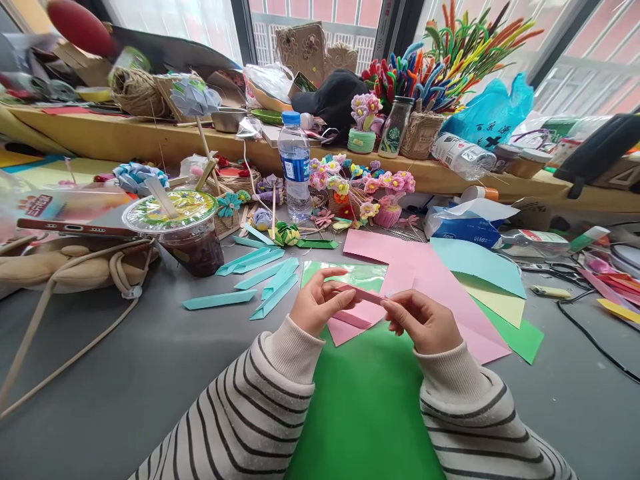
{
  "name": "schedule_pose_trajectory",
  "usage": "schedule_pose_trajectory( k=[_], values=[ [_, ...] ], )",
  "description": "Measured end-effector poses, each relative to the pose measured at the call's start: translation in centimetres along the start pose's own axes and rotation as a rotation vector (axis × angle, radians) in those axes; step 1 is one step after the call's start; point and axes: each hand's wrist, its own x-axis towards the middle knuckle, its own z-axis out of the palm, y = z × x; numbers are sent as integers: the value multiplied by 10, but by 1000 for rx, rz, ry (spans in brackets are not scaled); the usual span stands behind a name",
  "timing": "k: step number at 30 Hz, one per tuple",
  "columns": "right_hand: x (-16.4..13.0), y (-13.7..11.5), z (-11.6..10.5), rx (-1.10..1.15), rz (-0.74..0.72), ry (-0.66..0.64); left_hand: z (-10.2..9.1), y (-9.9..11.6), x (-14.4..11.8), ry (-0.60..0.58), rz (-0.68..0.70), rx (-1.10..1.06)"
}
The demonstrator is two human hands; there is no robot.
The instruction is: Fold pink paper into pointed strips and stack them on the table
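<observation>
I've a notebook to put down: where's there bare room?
Bare patches of gray desk: outside the left sleeve, nearer than the drink cup and teal strips; outside the right sleeve, nearer than the green paper. Crowded: beyond the held pink strip, with flowers and a water bottle.

It's a craft workspace! Pipe cleaners bristle at one o'clock, twine at ten, coloured paper across the tabletop.

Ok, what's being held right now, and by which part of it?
A narrow pink paper strip, held by both ends: the left hand pinches its left end, the right hand its right end.
</observation>
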Motion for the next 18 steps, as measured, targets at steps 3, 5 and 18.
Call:
schedule_pose_trajectory(
  k=[3,5,18],
  values=[
    [-1,3,1,-122,-244,49,1,-2,-1,-11,-55,-9],
    [0,4,2,-173,-381,44,1,-2,-1,-10,-74,2],
    [-3,-1,3,-111,-84,-38,0,-2,-1,-51,-59,-37]
  ],
)
